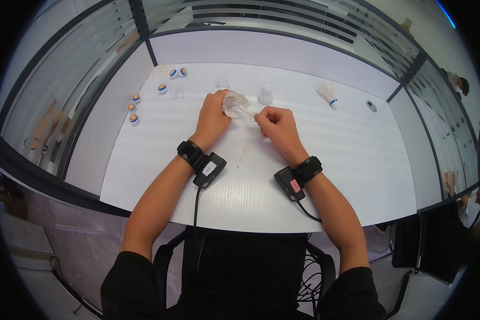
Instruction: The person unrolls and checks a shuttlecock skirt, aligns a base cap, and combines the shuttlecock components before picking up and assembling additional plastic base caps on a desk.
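Your left hand [213, 114] grasps the feather cone [233, 104]; your right hand [277, 128] pinches a feather [248, 113] by its mouth.
Squeeze lightly to spare the vanes and steer the feather straight, above the table [357, 165], beyond the loose feather [245, 151].

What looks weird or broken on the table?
One feather lies loose on the table, apart from the feather bundle in the left hand. Six shuttlecock bases at the left have no feathers, which looks odd because the shuttlecock at the right has both parts joined.
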A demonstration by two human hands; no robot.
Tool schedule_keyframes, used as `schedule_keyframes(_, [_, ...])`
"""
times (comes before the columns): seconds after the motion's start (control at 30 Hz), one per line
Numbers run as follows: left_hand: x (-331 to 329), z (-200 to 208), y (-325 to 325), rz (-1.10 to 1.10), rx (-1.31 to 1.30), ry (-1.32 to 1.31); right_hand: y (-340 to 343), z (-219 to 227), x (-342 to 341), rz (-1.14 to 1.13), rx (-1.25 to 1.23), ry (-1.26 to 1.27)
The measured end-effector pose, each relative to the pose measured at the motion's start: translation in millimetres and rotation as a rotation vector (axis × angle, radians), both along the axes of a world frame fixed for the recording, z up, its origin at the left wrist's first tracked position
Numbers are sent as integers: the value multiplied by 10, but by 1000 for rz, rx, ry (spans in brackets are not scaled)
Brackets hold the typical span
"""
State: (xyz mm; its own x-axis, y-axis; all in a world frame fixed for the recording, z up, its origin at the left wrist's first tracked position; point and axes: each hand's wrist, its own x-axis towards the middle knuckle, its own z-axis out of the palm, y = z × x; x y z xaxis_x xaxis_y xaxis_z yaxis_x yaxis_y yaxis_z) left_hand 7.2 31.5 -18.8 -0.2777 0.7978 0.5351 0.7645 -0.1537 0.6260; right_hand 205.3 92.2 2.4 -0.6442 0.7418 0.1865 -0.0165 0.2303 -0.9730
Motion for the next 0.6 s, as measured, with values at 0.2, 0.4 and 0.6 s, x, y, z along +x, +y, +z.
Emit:
schedule_keyframes(0.2, [10,39,-23,-11,-6,13,-32,22,-16,-22,-22,13])
schedule_keyframes(0.4, [13,34,-15,-6,-5,22,-9,-2,-15,-2,-19,22])
schedule_keyframes(0.6, [7,32,-6,-16,-6,44,-12,-29,-25,-32,15,31])
